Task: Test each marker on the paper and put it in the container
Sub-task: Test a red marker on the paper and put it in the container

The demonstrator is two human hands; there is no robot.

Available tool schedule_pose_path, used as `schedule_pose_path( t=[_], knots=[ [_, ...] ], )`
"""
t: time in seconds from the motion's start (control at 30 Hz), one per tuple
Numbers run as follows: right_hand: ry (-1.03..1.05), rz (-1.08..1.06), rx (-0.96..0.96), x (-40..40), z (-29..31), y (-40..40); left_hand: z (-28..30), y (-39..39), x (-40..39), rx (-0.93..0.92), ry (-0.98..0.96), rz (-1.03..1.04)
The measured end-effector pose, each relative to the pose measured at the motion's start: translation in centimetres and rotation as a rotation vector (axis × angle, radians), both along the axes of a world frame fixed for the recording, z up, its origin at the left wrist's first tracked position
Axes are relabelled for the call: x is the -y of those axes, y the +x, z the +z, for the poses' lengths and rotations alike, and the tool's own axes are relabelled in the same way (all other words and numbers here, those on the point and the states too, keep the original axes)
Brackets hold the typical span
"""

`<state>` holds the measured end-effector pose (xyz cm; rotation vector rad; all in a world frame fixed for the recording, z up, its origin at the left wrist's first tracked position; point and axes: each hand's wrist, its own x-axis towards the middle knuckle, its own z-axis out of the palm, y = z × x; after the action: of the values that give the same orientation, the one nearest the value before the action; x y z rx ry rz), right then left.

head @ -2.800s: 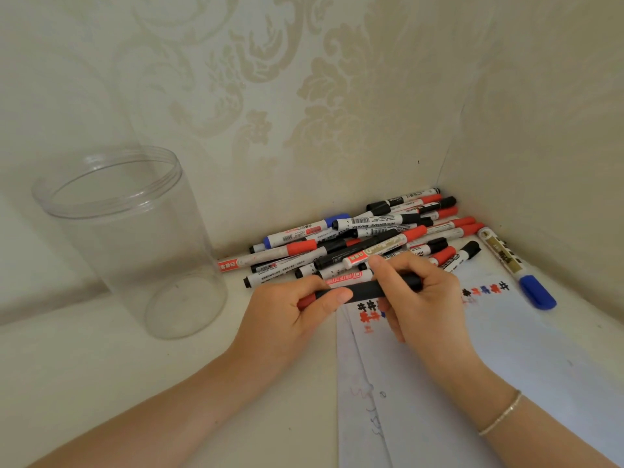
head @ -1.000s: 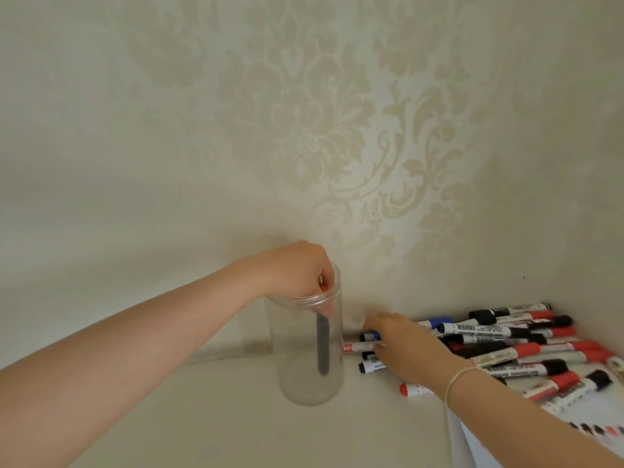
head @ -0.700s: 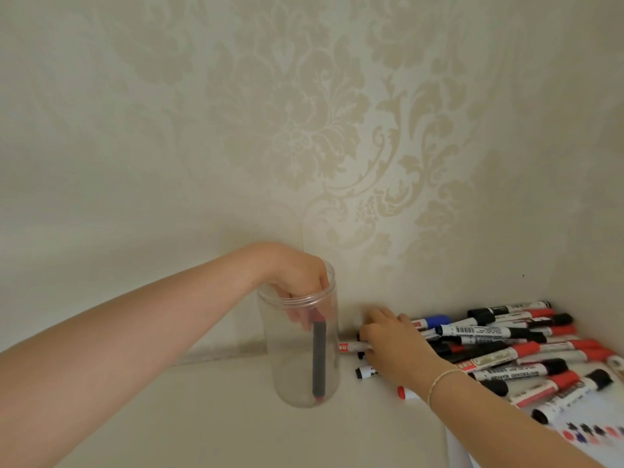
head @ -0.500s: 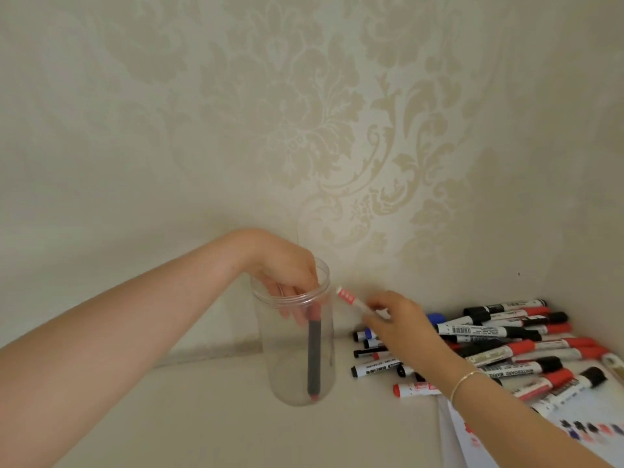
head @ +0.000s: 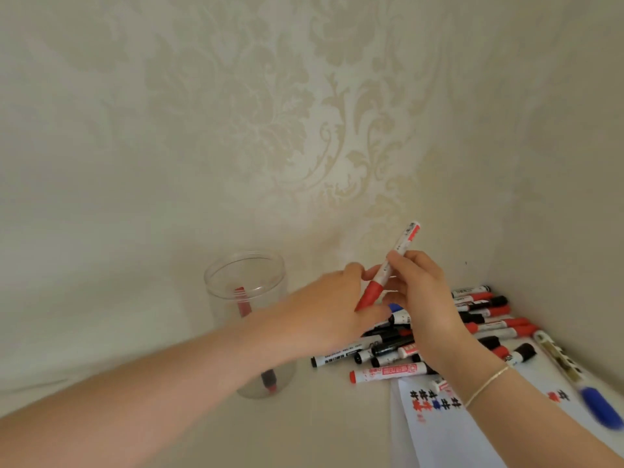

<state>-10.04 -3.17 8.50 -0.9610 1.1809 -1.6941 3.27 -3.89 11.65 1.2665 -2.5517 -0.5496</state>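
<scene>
Head view, right hand [head: 420,298] gripping red-capped marker [head: 388,268] upright, left hand [head: 324,315] at cap

The container [head: 246,319] is positioned left of the marker pile [head: 439,332], one marker [head: 241,302] inside it. The paper [head: 449,434] lies in front of the pile.

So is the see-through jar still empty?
No, the clear jar already has one marker standing inside it, leaning against the wall.
</scene>
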Motion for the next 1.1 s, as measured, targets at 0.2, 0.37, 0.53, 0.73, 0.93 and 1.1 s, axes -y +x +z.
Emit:
schedule_pose_path(
  t=[0.2,0.37,0.53,0.73,0.93,1.1],
  knots=[
    [0.092,0.065,0.131,-0.8,-2.1,-1.9,-3.2,-2.4,0.9,-0.114,0.087,-0.006],
    [0.08,0.388,0.321,-2.1,-2.3,-3.6,-3.2,-3.2,0.8,-0.195,0.126,-0.187],
    [0.035,0.383,0.095,-2.7,-1.7,-5.0,-3.5,-4.0,0.7,-0.33,0.187,-0.265],
    [0.021,0.393,-0.093,-3.4,-1.1,-6.2,-4.4,-4.4,0.1,-0.442,0.363,-0.334],
    [0.041,0.393,-0.216,-4.3,-1.1,-7.0,-5.8,-4.9,-0.3,-0.59,0.753,-0.425],
    [0.046,0.41,-0.231,-4.6,-1.4,-7.2,-6.3,-5.1,-0.3,-0.639,1.029,-0.435]
  ],
)
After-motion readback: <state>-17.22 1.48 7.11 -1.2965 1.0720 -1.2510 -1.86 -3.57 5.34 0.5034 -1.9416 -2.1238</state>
